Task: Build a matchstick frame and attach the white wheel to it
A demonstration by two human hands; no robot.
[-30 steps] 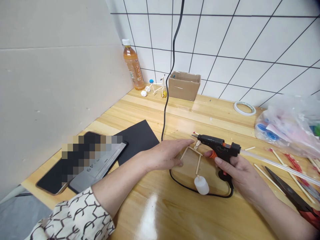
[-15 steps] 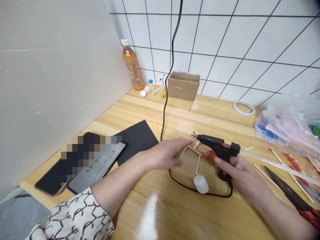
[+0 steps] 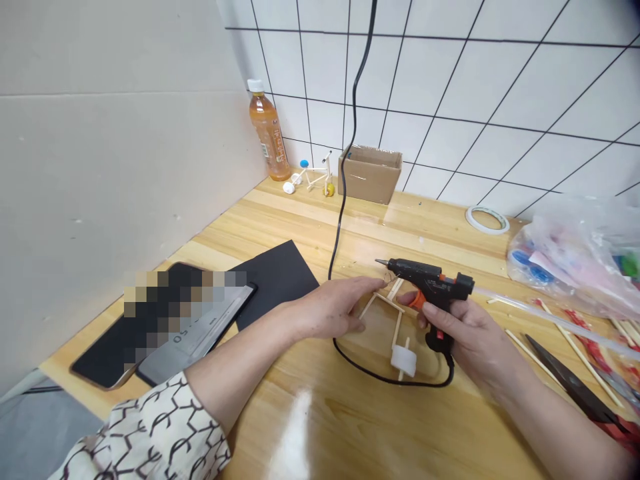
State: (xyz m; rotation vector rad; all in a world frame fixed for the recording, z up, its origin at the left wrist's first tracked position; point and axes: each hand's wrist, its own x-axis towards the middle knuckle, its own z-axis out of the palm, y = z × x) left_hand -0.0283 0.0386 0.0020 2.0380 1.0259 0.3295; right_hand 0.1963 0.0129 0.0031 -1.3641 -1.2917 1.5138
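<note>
My right hand (image 3: 473, 340) grips a black and orange hot glue gun (image 3: 425, 277), its nozzle pointing left, just above a frame of thin wooden sticks (image 3: 383, 310). My left hand (image 3: 333, 308) lies across the frame's left corner, thumb and fingers around it. A white plastic cylinder (image 3: 404, 361) sits on a stick at the frame's near end. The gun's black cord (image 3: 380, 380) loops around the frame on the wooden table (image 3: 350, 440). A long translucent glue stick (image 3: 550, 320) runs from the gun's back end to the right.
Right of my hand lie scissors (image 3: 570, 380), loose sticks and a plastic bag (image 3: 575, 257). A tape roll (image 3: 487, 220), cardboard box (image 3: 370, 175), small stick model (image 3: 310, 179) and juice bottle (image 3: 270, 131) stand behind. Left lie black card (image 3: 277, 283) and phones (image 3: 110, 353).
The glue gun has lifted and moved up and left, away from the frame. The white cylinder has turned, and a stick now shows through it.
</note>
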